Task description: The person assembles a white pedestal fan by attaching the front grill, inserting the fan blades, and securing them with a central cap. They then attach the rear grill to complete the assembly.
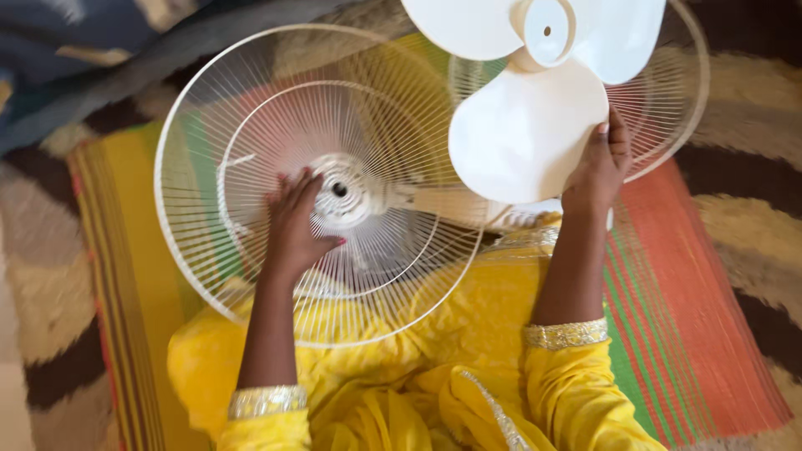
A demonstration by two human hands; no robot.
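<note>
On our lap, over the striped mat (693, 276): white fan guard (251, 108), left hand (294, 224) fingers spread flat by its hub; right hand (597, 167) grasping the blade (522, 134). Assembly step; we judge alignment comes next.

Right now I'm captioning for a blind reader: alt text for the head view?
The left hand rests on a white wire fan guard while the right hand holds a white fan blade, above a yellow lap and striped mat.

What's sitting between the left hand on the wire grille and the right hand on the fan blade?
In the head view, the grille's round white hub and white motor neck lie between the left hand and right hand.
</note>
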